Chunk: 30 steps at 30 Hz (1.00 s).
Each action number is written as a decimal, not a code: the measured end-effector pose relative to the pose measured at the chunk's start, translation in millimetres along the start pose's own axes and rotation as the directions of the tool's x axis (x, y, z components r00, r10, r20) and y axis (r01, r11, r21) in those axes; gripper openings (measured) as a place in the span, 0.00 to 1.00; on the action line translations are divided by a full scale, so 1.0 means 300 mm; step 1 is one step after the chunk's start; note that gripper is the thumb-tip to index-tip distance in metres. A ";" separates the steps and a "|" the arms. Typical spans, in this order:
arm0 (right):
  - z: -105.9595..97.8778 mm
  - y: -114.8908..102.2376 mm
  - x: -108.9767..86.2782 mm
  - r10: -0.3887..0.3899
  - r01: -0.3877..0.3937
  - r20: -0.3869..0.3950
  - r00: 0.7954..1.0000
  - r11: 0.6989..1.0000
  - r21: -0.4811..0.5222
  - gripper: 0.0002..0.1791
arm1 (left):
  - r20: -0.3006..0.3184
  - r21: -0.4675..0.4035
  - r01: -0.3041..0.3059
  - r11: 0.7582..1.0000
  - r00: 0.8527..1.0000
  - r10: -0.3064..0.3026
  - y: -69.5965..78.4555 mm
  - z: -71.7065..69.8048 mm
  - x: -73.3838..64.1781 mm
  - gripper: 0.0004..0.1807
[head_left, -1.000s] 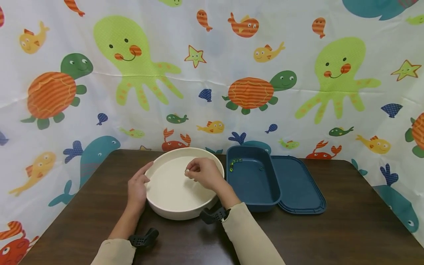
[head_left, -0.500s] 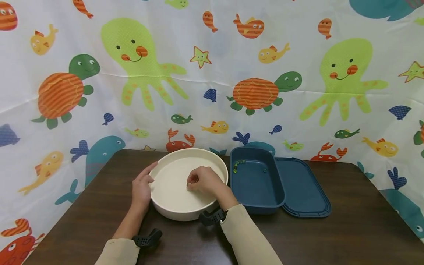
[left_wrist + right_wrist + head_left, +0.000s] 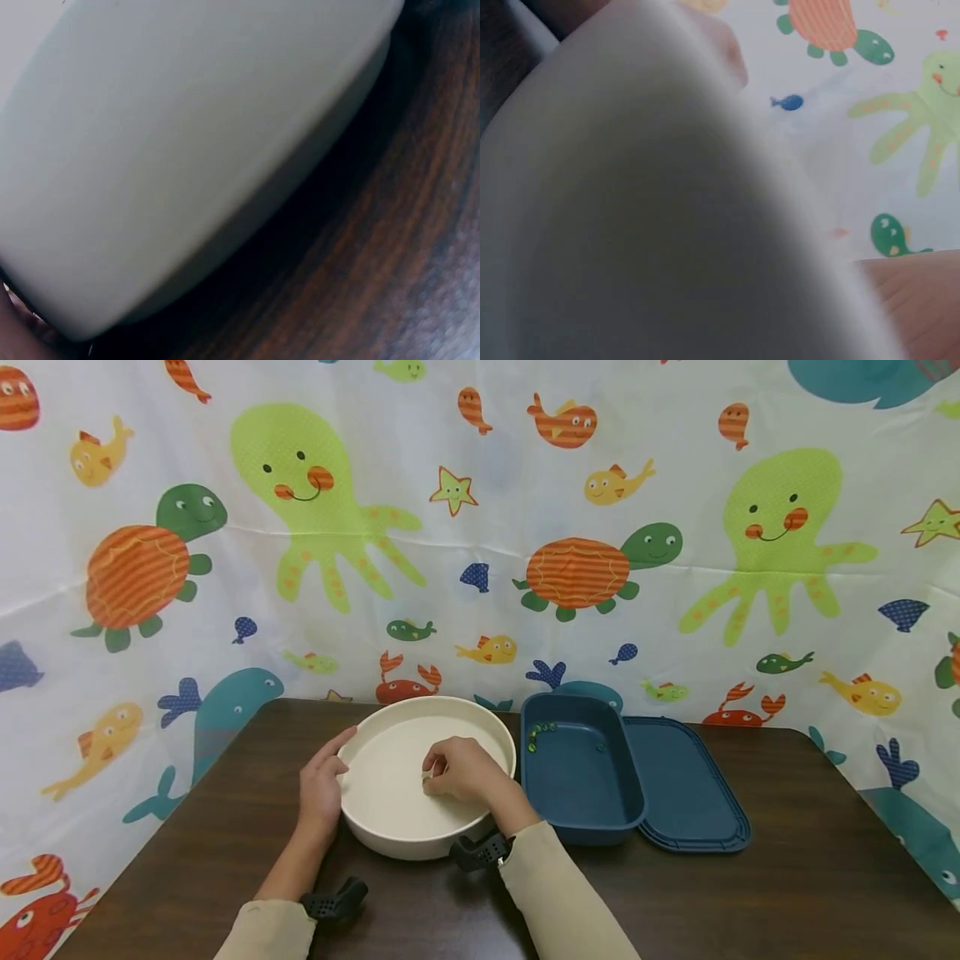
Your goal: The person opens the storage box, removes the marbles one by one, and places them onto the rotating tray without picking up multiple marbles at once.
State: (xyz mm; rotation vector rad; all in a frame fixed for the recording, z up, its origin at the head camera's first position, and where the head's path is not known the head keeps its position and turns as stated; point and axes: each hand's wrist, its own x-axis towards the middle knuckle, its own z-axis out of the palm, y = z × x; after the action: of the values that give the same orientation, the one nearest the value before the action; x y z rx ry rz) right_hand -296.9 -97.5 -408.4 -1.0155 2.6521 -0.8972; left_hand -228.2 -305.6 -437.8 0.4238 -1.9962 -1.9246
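A round cream tray (image 3: 390,810) with a raised wall stands on the table. My left hand (image 3: 321,789) holds its left side, thumb at the rim and fingers along the outer wall. Over the middle of the tray, close to its floor, is my right hand (image 3: 465,770). Its thumb and index finger pinch a tiny pale piece (image 3: 426,779), mostly hidden by the fingertips; I cannot tell its kind. In the left wrist view the tray's outer wall (image 3: 187,150) fills most of the picture. The tray's blurred wall (image 3: 652,187) also covers much of the right wrist view.
A blue rectangular tub (image 3: 581,777) stands right of the tray, with several small green pieces (image 3: 533,739) at its far left corner. Its blue lid (image 3: 686,789) lies flat beside it on the dark wooden table (image 3: 810,860). A sea-animal curtain (image 3: 450,585) hangs behind.
The right hand has lowered toward the tray's floor with the tiny piece between its fingertips. The left hand stays at the tray's side. The head view has shifted slightly.
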 end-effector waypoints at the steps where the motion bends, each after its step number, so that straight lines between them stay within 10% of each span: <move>1: -0.006 -0.003 -0.001 -0.010 0.010 -0.005 1.000 1.000 -0.004 0.09 | -0.005 0.001 0.000 1.000 1.000 0.000 -0.001 0.000 0.001 0.32; 17: -0.319 0.019 -0.284 -0.019 0.062 -0.272 0.962 0.987 0.151 0.12 | 0.027 -0.018 0.014 1.000 1.000 -0.014 0.005 0.015 0.015 0.32; 30: -0.368 0.216 -0.420 0.011 0.003 -0.271 0.963 0.999 0.052 0.16 | 0.009 -0.014 0.043 0.999 0.999 -0.042 0.019 0.009 0.023 0.32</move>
State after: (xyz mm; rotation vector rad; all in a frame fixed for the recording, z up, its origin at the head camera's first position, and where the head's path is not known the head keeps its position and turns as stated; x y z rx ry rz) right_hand -276.2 75.4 -364.8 -0.9343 2.8303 -1.1758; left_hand -235.4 -305.7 -431.9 0.4585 -1.9933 -1.9680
